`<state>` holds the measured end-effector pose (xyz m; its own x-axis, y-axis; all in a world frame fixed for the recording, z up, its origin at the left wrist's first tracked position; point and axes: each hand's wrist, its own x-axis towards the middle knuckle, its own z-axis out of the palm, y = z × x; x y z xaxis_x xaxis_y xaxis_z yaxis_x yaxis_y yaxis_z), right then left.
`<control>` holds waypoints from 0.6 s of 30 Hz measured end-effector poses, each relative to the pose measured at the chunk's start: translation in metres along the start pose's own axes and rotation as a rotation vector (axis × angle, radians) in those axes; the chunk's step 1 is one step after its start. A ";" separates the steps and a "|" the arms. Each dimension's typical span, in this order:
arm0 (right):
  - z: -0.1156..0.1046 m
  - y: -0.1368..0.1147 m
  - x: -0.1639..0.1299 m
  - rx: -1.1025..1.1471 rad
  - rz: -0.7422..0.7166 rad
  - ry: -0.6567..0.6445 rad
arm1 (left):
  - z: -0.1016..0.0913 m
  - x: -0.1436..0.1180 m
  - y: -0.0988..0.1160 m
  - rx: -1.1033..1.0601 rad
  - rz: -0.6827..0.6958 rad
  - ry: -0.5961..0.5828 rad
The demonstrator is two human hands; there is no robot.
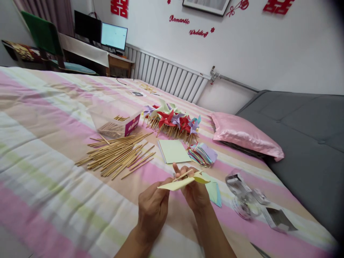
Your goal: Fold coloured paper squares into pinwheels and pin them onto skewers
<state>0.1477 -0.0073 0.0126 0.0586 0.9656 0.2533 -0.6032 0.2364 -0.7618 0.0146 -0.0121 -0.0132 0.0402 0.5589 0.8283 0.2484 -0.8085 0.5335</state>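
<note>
My left hand (153,208) and my right hand (195,191) meet over the striped bedspread (48,186). Together they hold a pale yellow paper pinwheel (177,184) lying flat, seen edge-on. A thin wooden stick (184,175) lies across the top of it under my right fingers. A loose pile of wooden sticks (118,154) lies to the left, beyond my hands. A stack of pale green paper squares (173,151) sits just behind the hands.
A heap of finished coloured pinwheels (172,122) lies farther back, beside a clear plastic box (115,122) with sticks inside. Folded coloured papers (202,154), a pink pillow (244,136), clear tape rolls (243,197) and a grey sofa (309,143) are to the right.
</note>
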 end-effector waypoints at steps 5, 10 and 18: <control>0.000 -0.001 0.000 -0.009 -0.026 -0.042 | 0.001 0.002 -0.001 -0.017 0.026 0.005; 0.000 -0.002 0.000 -0.035 -0.038 -0.035 | 0.001 0.001 -0.001 -0.063 0.065 0.005; 0.000 -0.002 0.000 -0.045 -0.053 -0.042 | 0.000 0.001 0.002 -0.037 0.012 0.010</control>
<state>0.1487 -0.0073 0.0138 0.0551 0.9465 0.3181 -0.5641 0.2924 -0.7722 0.0149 -0.0130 -0.0109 0.0336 0.5477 0.8360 0.2119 -0.8214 0.5296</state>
